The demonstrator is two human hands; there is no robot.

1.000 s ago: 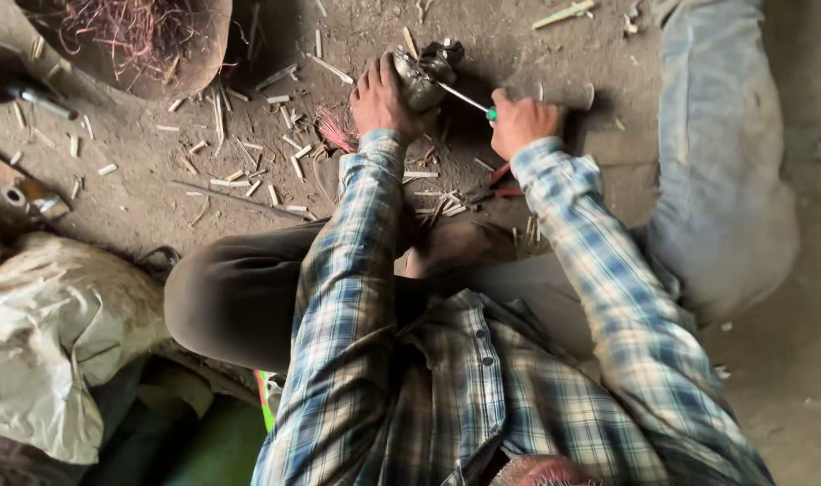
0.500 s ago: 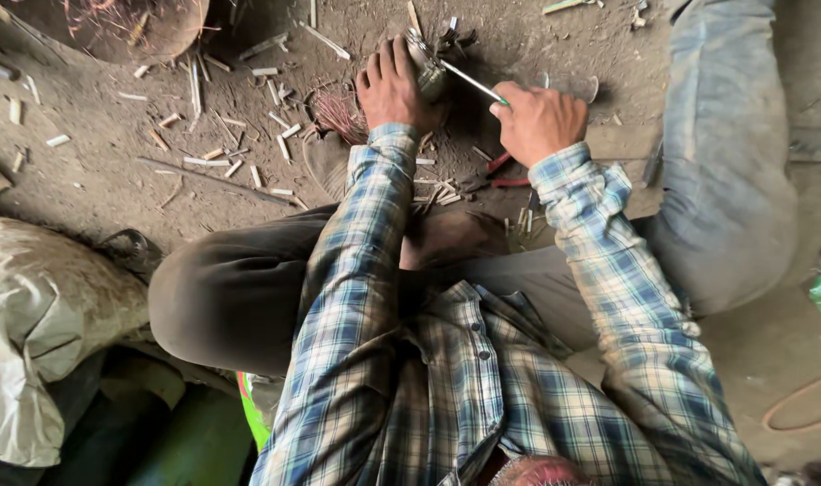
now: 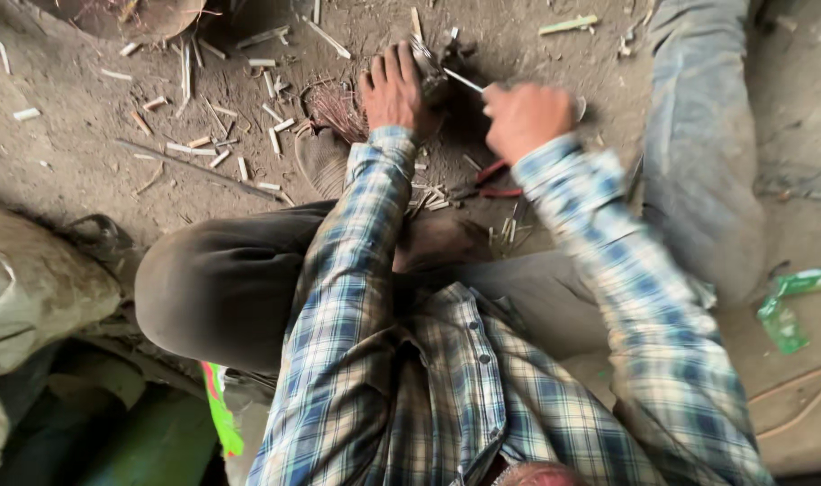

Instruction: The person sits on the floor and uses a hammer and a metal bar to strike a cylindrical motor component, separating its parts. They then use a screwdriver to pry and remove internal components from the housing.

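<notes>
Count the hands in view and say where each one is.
2. The left hand rests on a dark metal part on the ground; the right hand grips a thin tool beside it. None seem hidden.

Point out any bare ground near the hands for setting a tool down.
Barest patch: the dirt at left, between the long thin stick and the pale sack. Crowded: around the left hand and right hand, with the metal part, red-handled pliers and cut stick bits.

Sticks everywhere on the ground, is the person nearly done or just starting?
Partway, probably. Cut sticks already litter the dirt. Now the left hand steadies a dark metal piece while the right hand works a thin rod at it. Red pliers lie unused. What remains is unclear.
</notes>
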